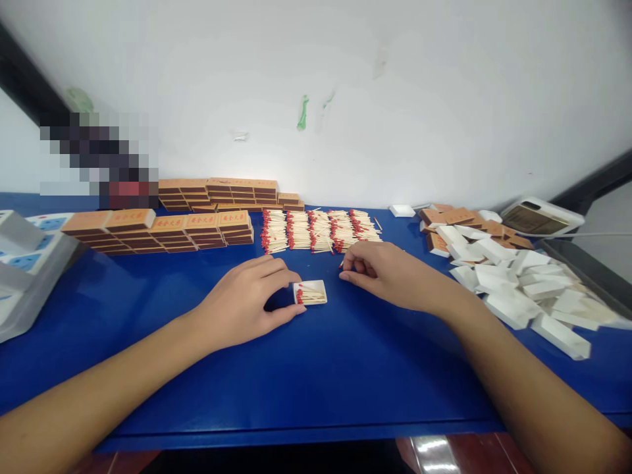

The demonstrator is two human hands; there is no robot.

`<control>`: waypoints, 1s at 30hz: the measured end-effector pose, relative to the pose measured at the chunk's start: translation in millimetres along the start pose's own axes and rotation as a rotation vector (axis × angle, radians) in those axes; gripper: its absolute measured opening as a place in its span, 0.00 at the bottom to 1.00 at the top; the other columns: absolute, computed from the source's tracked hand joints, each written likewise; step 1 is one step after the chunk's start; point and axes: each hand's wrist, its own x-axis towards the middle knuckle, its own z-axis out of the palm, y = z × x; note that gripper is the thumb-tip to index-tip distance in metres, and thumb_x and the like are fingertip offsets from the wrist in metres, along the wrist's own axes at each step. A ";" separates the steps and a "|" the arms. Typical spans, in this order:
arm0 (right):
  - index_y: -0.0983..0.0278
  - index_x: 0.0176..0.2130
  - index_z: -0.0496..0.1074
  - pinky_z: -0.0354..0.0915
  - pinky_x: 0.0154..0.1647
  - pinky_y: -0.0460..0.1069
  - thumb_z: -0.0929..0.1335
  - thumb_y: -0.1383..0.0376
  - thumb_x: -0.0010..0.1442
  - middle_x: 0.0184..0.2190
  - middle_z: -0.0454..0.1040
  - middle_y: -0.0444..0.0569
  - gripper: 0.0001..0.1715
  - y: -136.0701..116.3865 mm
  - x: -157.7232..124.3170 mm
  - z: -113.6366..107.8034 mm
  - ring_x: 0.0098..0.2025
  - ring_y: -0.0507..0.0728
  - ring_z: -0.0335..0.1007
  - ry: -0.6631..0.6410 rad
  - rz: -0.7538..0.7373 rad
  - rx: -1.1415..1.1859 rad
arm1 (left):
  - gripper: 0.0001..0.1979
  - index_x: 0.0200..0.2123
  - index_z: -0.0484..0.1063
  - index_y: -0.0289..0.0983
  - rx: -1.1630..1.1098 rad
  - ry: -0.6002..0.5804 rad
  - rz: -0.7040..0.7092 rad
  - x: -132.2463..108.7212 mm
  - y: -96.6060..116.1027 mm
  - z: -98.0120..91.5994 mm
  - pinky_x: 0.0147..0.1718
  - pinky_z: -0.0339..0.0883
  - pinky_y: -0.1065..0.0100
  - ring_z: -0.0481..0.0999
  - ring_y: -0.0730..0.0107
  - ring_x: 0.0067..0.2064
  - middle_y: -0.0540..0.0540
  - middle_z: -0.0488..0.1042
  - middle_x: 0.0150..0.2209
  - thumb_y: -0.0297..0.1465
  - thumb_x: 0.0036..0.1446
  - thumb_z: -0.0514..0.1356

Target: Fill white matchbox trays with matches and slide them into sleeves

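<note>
A small white matchbox tray (323,286) lies on the blue table, partly filled with red-tipped matches (311,296). My left hand (251,296) grips it from the left, thumb at the near end and index finger at the far end. To the right of the tray, my right hand (378,273) is closed in a pinch. A match's red tip shows at its fingertips; the rest of that match is hidden. Just beyond both hands lie several heaps of loose matches (299,230), side by side in a row.
Stacked orange matchboxes (172,230) stand at the left, with another stack (241,191) behind. White empty trays (513,276) and orange sleeves (454,216) are piled at the right, near a phone (543,216) with a cable. A white-and-blue container (29,276) sits far left.
</note>
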 end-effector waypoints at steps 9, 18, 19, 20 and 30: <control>0.62 0.39 0.71 0.61 0.38 0.51 0.65 0.65 0.74 0.39 0.76 0.51 0.09 5.9 8.3 5.0 0.37 0.58 0.70 0.011 0.021 -0.055 | 0.16 0.52 0.78 0.35 -0.010 0.001 0.006 0.4 -0.7 -0.1 0.46 0.75 0.57 0.79 0.58 0.45 0.44 0.79 0.42 0.40 0.69 0.66; 0.61 0.40 0.72 0.60 0.36 0.50 0.66 0.63 0.75 0.37 0.75 0.48 0.09 -50.5 2.7 20.7 0.34 0.55 0.68 0.062 -0.133 0.118 | 0.15 0.51 0.78 0.34 -0.010 0.000 0.001 -0.2 -0.1 0.2 0.45 0.74 0.58 0.78 0.58 0.45 0.44 0.79 0.42 0.38 0.67 0.68; 0.61 0.40 0.72 0.59 0.36 0.50 0.66 0.63 0.75 0.36 0.75 0.48 0.09 -49.1 4.2 21.4 0.34 0.55 0.68 0.081 -0.144 0.105 | 0.15 0.51 0.78 0.34 -0.009 0.005 0.002 -0.3 -0.2 0.4 0.45 0.74 0.58 0.78 0.58 0.45 0.44 0.79 0.42 0.38 0.68 0.68; 0.61 0.40 0.73 0.59 0.36 0.50 0.66 0.63 0.75 0.36 0.75 0.48 0.10 -44.6 6.0 21.3 0.34 0.55 0.68 0.115 -0.143 0.085 | 0.15 0.51 0.77 0.34 -0.008 0.010 0.004 -0.4 -0.4 0.6 0.45 0.74 0.57 0.78 0.58 0.45 0.44 0.79 0.42 0.38 0.68 0.67; 0.62 0.38 0.74 0.59 0.35 0.51 0.70 0.68 0.68 0.34 0.72 0.48 0.03 29.5 14.5 6.2 0.32 0.57 0.68 0.340 0.016 -0.151 | 0.16 0.53 0.78 0.34 -0.007 0.016 0.008 -1.4 0.1 -0.7 0.46 0.75 0.58 0.79 0.58 0.45 0.44 0.79 0.42 0.39 0.68 0.67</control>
